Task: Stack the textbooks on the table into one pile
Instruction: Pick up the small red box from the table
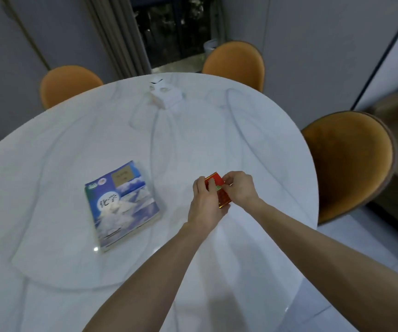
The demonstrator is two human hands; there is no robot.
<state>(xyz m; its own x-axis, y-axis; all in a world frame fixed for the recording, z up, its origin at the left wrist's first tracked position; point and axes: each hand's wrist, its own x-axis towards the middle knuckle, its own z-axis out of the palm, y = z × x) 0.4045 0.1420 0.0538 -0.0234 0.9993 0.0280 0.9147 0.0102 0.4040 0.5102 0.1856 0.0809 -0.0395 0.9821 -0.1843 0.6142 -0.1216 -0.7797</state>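
Observation:
A blue textbook with a cloud cover lies flat on the white marble table, left of centre; page edges under it suggest a pile, but I cannot tell how many books. To its right both hands hold a small red book, tilted just above the tabletop. My left hand grips its near left side from below. My right hand pinches its far right edge. Most of the red cover is hidden by my fingers.
A white tissue box stands near the table's far edge. Three orange chairs surround the table: back left, back right and right. A dark window with curtains is beyond.

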